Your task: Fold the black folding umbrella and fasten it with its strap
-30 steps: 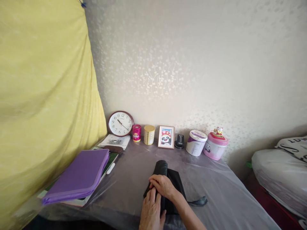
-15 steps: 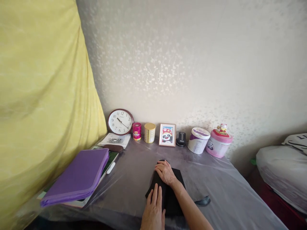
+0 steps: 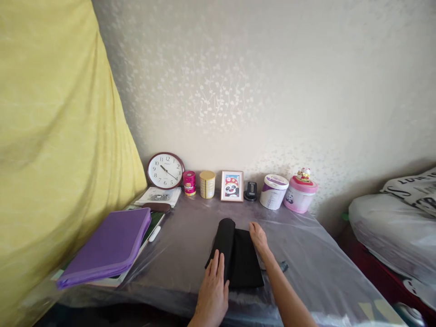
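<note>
A black fabric piece [image 3: 245, 259] lies on the table in front of me, its left part rolled into a thick tube and its right part flat. My left hand [image 3: 213, 284] rests on the near end of the tube, fingers stretched out along it. At the far right corner of the flat part, my right hand [image 3: 259, 236] has its fingers curled together on the edge. Just right of the fabric, partly behind my right forearm, is a small dark bluish item [image 3: 283, 266] whose kind I cannot make out.
Left on the table lie a purple zip folder [image 3: 107, 245], a white pen-like item [image 3: 154, 234] and a brown case [image 3: 157, 207]. Along the wall stand a clock [image 3: 165, 170], a pink can [image 3: 189, 183], a yellow can [image 3: 207, 185], a picture frame [image 3: 232, 185] and two tubs [image 3: 273, 192].
My right hand has left the top of the roll and moved right to the fabric's far corner, uncovering the tube's far end. My left hand still lies on the tube. The view has shifted slightly.
</note>
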Demonstrator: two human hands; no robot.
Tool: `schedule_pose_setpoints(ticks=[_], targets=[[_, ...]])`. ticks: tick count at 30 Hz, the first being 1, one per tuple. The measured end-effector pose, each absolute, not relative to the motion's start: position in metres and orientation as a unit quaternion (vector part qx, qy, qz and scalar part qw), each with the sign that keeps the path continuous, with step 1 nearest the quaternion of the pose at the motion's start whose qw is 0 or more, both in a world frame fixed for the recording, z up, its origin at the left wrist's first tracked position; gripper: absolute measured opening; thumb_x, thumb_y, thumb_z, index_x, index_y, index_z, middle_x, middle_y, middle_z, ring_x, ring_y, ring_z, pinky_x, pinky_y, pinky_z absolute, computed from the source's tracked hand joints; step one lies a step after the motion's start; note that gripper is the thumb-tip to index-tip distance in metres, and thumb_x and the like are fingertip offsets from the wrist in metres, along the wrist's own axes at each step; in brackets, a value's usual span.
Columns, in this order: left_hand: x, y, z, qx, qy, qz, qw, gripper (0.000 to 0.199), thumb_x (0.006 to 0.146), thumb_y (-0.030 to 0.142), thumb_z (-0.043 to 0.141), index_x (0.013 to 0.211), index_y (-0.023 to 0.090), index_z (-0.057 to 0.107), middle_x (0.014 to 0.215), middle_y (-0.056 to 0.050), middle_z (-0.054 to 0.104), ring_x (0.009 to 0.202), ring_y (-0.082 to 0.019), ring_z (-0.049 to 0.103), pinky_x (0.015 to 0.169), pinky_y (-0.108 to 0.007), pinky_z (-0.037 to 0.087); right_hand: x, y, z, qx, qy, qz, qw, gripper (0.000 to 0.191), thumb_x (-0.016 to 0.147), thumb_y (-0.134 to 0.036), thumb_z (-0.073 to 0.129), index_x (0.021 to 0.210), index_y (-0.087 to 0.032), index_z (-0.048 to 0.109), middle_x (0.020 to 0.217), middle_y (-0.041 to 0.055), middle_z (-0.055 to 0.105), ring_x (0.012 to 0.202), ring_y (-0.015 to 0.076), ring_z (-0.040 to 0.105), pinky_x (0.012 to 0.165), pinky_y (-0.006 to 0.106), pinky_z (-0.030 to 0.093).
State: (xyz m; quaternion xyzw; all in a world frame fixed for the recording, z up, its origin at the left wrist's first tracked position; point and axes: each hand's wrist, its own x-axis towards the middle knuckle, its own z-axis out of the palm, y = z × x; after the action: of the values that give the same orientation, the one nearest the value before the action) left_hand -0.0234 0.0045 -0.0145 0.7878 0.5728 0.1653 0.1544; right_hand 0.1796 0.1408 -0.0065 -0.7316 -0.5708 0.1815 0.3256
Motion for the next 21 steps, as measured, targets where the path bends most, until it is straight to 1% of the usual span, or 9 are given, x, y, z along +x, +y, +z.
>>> schedule_pose_setpoints(ticks=[3,5,7,9,10,12,14,18,21], targets=[[-0.024,0.004,-0.019,0.788,0.570,0.186,0.142,0.061,0.082,0.017,0.032,0.141,0.012,0.017,0.150,-0.009,0.012,0.134,-0.023,0.023,0.106,-0.038,0.030,0.196,0.118,-0.012,-0.737,-0.538,0.242,0.332,0.037,0.088,-0.030,0.029,0.091,-0.015,0.062,0.092,0.0116,0.068,0.078,0.0182,0.065,0.066,0.026,0.048],[-0.024,0.004,-0.022,0.789,0.568,0.193,0.135,0.061,0.081,0.017,0.031,0.140,0.012,0.018,0.149,-0.009,0.014,0.135,-0.022,0.023,0.106,-0.039,0.030,0.198,0.103,-0.015,-0.730,-0.526,0.277,0.337,0.038,0.088,-0.034,0.028,0.088,-0.016,0.062,0.082,0.0092,0.068,0.065,0.0164,0.065,0.054,0.024,0.047],[-0.023,0.004,-0.025,0.790,0.566,0.198,0.129,0.060,0.082,0.017,0.030,0.140,0.013,0.018,0.149,-0.009,0.015,0.135,-0.022,0.022,0.106,-0.039,0.030,0.195,0.091,-0.016,-0.723,-0.519,0.305,0.340,0.040,0.086,-0.040,0.029,0.086,-0.016,0.061,0.075,0.0075,0.067,0.059,0.0167,0.063,0.047,0.024,0.044],[-0.023,0.004,-0.027,0.789,0.566,0.204,0.123,0.059,0.083,0.017,0.030,0.141,0.014,0.017,0.149,-0.009,0.015,0.135,-0.022,0.022,0.106,-0.039,0.030,0.190,0.081,-0.016,-0.713,-0.527,0.312,0.343,0.042,0.084,-0.046,0.031,0.084,-0.017,0.062,0.071,0.0065,0.065,0.060,0.0183,0.062,0.047,0.025,0.043],[-0.023,0.004,-0.029,0.789,0.565,0.209,0.120,0.060,0.083,0.017,0.030,0.141,0.014,0.017,0.149,-0.009,0.016,0.135,-0.022,0.022,0.106,-0.039,0.031,0.187,0.078,-0.015,-0.706,-0.538,0.303,0.346,0.042,0.083,-0.048,0.032,0.082,-0.018,0.062,0.071,0.0063,0.065,0.063,0.0194,0.062,0.049,0.025,0.044],[-0.023,0.004,-0.030,0.789,0.563,0.218,0.114,0.060,0.083,0.017,0.031,0.141,0.016,0.016,0.149,-0.009,0.017,0.134,-0.022,0.023,0.105,-0.039,0.031,0.182,0.073,-0.015,-0.695,-0.566,0.267,0.354,0.041,0.081,-0.049,0.035,0.077,-0.019,0.062,0.073,0.0063,0.066,0.070,0.0213,0.062,0.057,0.027,0.045],[-0.023,0.003,-0.030,0.787,0.565,0.221,0.114,0.060,0.083,0.018,0.031,0.141,0.016,0.015,0.149,-0.010,0.015,0.134,-0.022,0.024,0.104,-0.040,0.033,0.177,0.073,-0.014,-0.689,-0.586,0.237,0.355,0.038,0.080,-0.048,0.038,0.074,-0.019,0.061,0.073,0.0062,0.066,0.073,0.0220,0.062,0.064,0.029,0.045],[-0.024,0.000,-0.025,0.783,0.570,0.207,0.139,0.065,0.082,0.022,0.036,0.142,0.017,0.011,0.151,-0.011,0.005,0.135,-0.025,0.022,0.103,-0.039,0.033,0.169,0.076,-0.010,-0.681,-0.604,0.219,0.351,0.032,0.078,-0.042,0.040,0.073,-0.018,0.061,0.066,0.0051,0.064,0.066,0.0212,0.059,0.062,0.029,0.043],[-0.024,-0.002,-0.024,0.783,0.573,0.190,0.150,0.076,0.075,0.016,0.042,0.142,0.016,0.006,0.151,-0.011,0.000,0.136,-0.025,0.018,0.105,-0.038,0.031,0.160,0.079,-0.002,-0.659,-0.608,0.236,0.374,0.034,0.078,-0.041,0.040,0.080,-0.016,0.063,0.068,0.0045,0.064,0.067,0.0202,0.059,0.061,0.028,0.042]])
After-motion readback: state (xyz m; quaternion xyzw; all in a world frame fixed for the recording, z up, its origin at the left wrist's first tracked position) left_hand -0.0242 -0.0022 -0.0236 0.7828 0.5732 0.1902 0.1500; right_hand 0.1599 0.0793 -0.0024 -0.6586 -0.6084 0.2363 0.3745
